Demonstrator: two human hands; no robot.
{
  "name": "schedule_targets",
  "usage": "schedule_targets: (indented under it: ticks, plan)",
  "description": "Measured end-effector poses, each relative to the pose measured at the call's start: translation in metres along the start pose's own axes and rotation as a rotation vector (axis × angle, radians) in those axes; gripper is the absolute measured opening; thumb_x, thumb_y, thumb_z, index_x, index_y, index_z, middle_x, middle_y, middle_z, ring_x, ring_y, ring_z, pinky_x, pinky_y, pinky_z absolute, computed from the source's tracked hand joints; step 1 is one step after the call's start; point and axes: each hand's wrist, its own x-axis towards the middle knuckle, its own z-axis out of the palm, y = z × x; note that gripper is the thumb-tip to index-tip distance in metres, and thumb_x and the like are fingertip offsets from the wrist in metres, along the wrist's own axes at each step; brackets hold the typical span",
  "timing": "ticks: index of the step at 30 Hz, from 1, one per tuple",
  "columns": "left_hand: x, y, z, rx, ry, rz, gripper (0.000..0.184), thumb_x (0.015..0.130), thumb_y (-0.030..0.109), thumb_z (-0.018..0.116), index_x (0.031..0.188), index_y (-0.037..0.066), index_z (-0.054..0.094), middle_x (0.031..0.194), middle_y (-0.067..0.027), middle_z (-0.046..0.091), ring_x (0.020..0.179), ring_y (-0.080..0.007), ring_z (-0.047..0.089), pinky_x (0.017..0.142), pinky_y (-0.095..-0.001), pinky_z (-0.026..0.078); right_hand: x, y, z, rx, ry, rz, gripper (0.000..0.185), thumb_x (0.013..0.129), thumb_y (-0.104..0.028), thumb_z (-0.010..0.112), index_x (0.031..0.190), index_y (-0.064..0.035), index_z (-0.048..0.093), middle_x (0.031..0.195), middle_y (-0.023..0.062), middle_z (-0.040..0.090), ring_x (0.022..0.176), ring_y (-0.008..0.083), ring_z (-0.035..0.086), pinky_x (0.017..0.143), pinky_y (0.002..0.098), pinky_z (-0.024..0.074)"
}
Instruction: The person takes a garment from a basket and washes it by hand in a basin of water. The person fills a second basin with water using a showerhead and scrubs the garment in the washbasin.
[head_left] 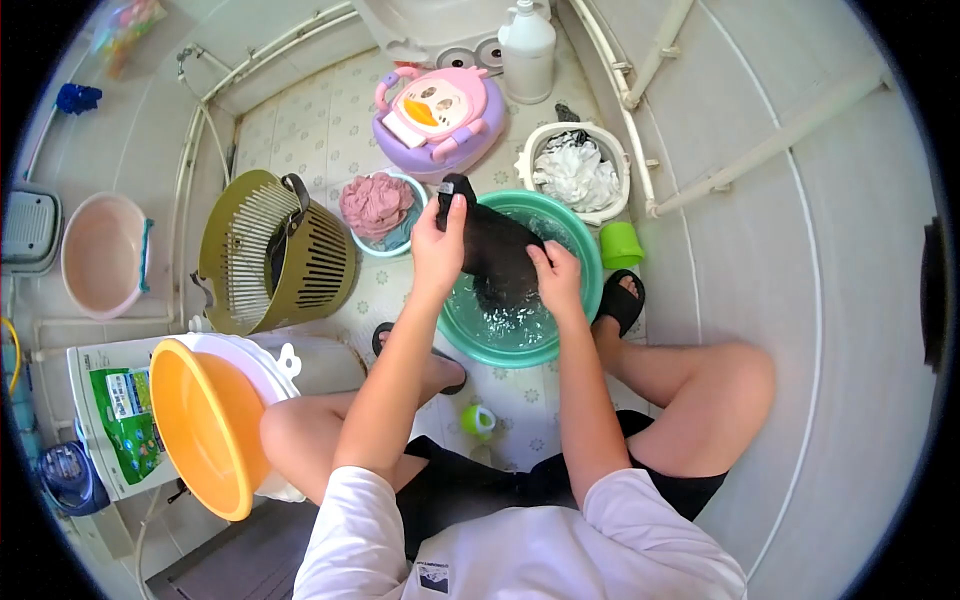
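A wet-looking black garment (500,240) stretches between my two hands above a green basin (592,290) on the floor. My left hand (436,245) grips its upper left end, where a small pale tag shows. My right hand (556,277) pinches the right edge between thumb and fingers. The garment's lower part hangs down to the rippling water (515,322) in the basin. I cannot make out what kind of garment it is.
Around the basin stand a white tub (528,170) of white clothes, a green cup (621,245), a small basin with pink cloth (375,205), and an olive laundry basket (325,260). Farther back are a pink-and-purple child's potty (470,125) and a white jug (528,55). An orange basin (205,430) leans at left.
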Motion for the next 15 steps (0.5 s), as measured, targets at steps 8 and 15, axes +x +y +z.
schedule_targets:
  ticks: [8,15]
  plan:
    - [-0.026,-0.123,-0.015,0.383,-0.009,-0.180,0.050,0.096,0.037,0.066,0.129,0.001,0.055,0.111,-0.0201,0.069,0.103,-0.0291,0.066,0.091,-0.0382,0.050,-0.007,0.079,-0.008,-0.312,0.143,0.213,0.023,0.098,-0.021,0.062,0.107,-0.0007,0.068,0.090,0.0184,0.065,0.085,0.0366,0.063,0.079,0.0415,0.0497]
    - [-0.075,-0.183,-0.010,0.759,-0.284,-0.267,0.071,0.084,0.029,0.073,0.141,-0.001,0.043,0.138,-0.0280,0.054,0.126,-0.0444,0.052,0.105,-0.0453,0.044,-0.037,0.095,0.006,-0.561,0.039,0.123,0.053,0.088,-0.009,0.063,0.140,-0.0144,0.055,0.142,0.0149,0.051,0.127,0.0381,0.050,0.103,0.0481,0.0433]
